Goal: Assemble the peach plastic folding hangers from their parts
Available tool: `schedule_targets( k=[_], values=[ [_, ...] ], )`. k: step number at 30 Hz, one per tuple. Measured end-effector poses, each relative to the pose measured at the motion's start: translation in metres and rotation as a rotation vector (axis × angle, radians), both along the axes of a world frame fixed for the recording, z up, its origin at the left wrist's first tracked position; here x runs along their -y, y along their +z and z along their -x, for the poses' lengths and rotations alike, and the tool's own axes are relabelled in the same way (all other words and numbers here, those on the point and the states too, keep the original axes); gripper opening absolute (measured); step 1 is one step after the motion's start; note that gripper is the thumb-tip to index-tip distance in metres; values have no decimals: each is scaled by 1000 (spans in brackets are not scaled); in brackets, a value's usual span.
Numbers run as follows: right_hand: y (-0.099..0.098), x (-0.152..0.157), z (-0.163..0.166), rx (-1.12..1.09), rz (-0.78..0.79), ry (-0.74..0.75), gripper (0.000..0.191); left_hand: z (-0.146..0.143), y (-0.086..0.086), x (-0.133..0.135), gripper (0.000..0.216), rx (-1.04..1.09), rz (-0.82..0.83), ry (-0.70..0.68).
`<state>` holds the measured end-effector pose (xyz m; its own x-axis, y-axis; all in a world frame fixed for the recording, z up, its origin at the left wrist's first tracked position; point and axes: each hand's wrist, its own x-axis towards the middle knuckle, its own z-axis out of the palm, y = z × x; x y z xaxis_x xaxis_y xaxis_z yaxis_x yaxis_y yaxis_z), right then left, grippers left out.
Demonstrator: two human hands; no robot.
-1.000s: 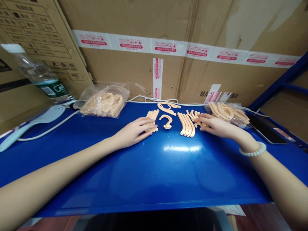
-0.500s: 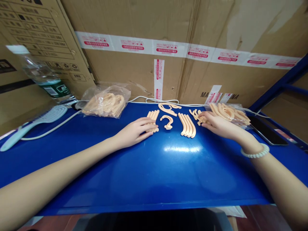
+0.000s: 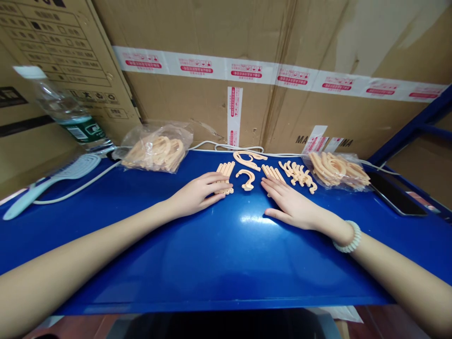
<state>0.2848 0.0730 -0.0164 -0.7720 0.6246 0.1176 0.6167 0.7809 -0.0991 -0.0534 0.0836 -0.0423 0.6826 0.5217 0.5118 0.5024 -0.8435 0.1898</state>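
Note:
My left hand (image 3: pixel 199 194) lies flat with its fingers over a row of beige plastic hanger arms (image 3: pixel 226 168), covering their middle. Flat and with the thumb apart, my right hand (image 3: pixel 291 202) rests on a second row of curved hanger arms (image 3: pixel 270 172), whose lower ends it mostly hides. A single beige hook (image 3: pixel 246 180) stands on the table between the two hands. Behind it is a folded beige hanger (image 3: pixel 247 161). To the right of the second row lies a cluster of several small beige hooks (image 3: pixel 298 174).
Clear bags of beige hanger parts sit at the left (image 3: pixel 158 153) and right (image 3: pixel 335 169) of the blue table (image 3: pixel 212 263). A water bottle (image 3: pixel 77 117), a light blue hairbrush (image 3: pixel 56 181) and a phone (image 3: pixel 395 193) lie around them. A white cable (image 3: pixel 212 145) runs along the cardboard behind.
My right hand has moved left, from the cluster of small hooks onto the second row of hanger arms. The small hooks now show fully. My left hand stays in place.

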Motion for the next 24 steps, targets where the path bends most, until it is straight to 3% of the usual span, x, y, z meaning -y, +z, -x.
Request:
schedule_targets(
  k=[15,24],
  values=[
    [3,-15,-9,11,-4,-43,90,0,-1,-4,35,16,55,2],
    [3,-13,-10,-48,-75,-27,78,0,-4,-6,37,33,70,57]
  ],
)
